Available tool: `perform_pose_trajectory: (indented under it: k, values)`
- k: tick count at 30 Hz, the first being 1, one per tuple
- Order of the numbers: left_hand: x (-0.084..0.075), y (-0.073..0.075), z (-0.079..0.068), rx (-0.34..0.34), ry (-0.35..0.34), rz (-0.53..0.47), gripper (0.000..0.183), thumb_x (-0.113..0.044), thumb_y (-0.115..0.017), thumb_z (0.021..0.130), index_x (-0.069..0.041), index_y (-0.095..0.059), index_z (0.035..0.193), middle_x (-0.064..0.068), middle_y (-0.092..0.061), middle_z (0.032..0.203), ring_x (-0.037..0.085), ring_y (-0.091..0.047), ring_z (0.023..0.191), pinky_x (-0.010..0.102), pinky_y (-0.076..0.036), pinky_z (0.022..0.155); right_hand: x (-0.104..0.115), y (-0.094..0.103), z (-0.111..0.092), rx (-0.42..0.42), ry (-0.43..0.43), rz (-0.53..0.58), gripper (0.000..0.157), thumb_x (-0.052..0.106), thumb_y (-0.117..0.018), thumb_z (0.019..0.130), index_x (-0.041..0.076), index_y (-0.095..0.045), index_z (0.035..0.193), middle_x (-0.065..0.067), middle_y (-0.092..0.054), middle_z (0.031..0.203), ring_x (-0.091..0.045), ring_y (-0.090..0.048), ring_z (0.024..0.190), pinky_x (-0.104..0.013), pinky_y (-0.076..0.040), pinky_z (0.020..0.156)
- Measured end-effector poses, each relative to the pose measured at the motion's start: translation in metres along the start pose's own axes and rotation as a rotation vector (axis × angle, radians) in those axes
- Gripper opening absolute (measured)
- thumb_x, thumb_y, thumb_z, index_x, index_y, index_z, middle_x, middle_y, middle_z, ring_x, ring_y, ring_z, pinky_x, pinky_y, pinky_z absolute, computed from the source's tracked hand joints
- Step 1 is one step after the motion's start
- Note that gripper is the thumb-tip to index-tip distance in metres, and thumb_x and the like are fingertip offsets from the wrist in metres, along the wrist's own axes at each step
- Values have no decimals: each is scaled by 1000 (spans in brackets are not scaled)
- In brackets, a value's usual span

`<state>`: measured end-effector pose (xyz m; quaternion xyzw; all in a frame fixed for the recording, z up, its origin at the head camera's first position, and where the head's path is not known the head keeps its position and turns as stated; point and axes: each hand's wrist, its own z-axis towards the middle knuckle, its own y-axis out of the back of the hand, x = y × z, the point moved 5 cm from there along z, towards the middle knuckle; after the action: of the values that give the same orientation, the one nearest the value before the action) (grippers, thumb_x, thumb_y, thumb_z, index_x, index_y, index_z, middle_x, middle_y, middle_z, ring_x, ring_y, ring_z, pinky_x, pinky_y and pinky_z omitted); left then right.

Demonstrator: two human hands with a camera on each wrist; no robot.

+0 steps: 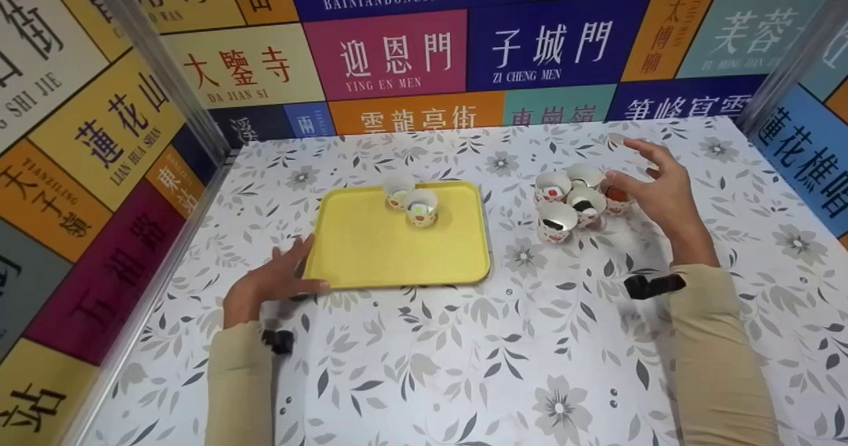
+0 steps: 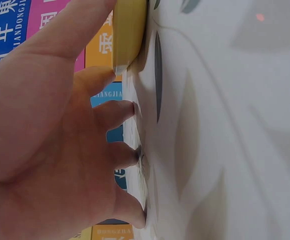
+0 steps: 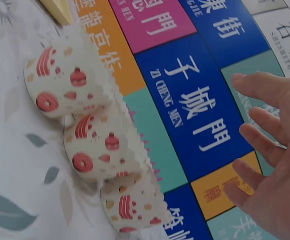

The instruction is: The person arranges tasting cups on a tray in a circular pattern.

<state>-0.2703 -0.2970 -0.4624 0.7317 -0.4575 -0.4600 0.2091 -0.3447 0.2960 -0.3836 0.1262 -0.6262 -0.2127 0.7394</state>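
Two bare hands reach out over the flowered counter (image 1: 371,380). The left hand (image 1: 268,280) lies at the left edge of a yellow tray (image 1: 371,247), its fingers (image 2: 122,154) spread apart and low by the counter, thumb at the tray's near left corner; it grips nothing. The right hand (image 1: 666,191) is raised at the right of five clustered cups (image 1: 555,235), its fingers (image 3: 264,144) parted and slightly bent, holding nothing; whether the thumb touches the rightmost cup (image 1: 617,207) cannot be told.

That cup holds something orange-red. The middle cup (image 1: 587,219) contains a black-and-white piece, the near cup (image 1: 563,235) a dark one, the left cup (image 1: 550,179) a red-and-white one; the far cup (image 1: 585,170) has contents too indistinct to name. Two more, a front cup (image 1: 423,219) and a back cup (image 1: 397,182), stand by the tray's far edge, the front one with white, yellow and green inside.

All seven are upright, mouths upward. The tray lies flat, its long axis running left to right.
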Motion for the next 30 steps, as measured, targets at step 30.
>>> perform_pose_trajectory:
  k: [30]
  values:
    - [-1,-1,2,-6,-26,8,117,-69,-71,77,-38,5,160,5,12,170,43,22,152,73,8,117,-68,-3,11,91,-207,37,86,35,-73,92,20,-23,161,-7,-21,168,-33,-20,155,-50,-29,123]
